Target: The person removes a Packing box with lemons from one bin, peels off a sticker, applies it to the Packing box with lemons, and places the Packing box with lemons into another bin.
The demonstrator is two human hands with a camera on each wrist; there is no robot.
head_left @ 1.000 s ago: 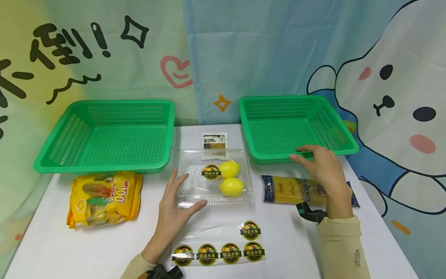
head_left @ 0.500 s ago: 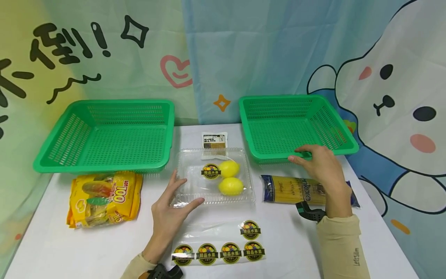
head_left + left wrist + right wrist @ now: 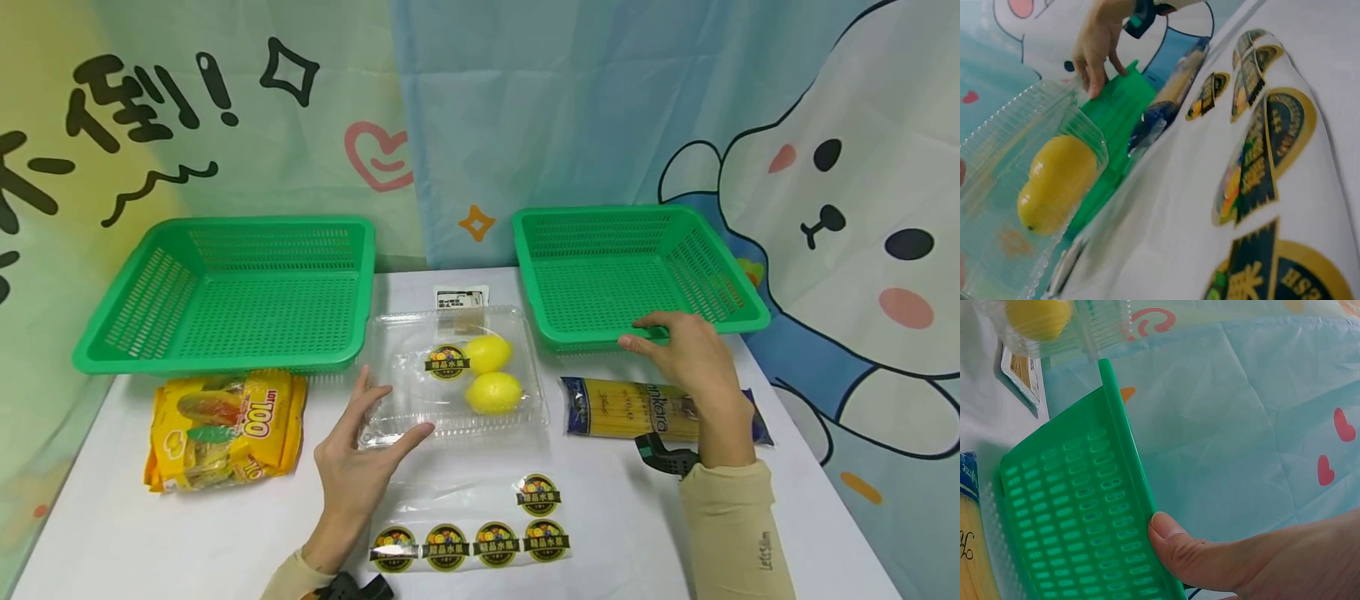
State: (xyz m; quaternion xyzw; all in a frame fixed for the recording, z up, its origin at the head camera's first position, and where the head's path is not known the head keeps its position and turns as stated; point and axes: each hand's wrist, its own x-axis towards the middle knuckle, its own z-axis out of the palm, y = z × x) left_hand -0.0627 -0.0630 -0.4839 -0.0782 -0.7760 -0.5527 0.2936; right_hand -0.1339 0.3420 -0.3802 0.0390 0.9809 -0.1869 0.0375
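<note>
Clear plastic, the lidded clamshell box holding two yellow lemons lay tilted on the white table between two green perforated plastic baskets. Its near-left corner was pinched by the left hand, thumb and fingers clamped on the rim. Fingers curled, the right hand gripped the right basket's front rim, above a spaghetti packet.

A white table carries a clear lemon box; left of the box a yellow snack bag, right a spaghetti pack, before it a sticker sheet, behind it two green baskets.
</note>
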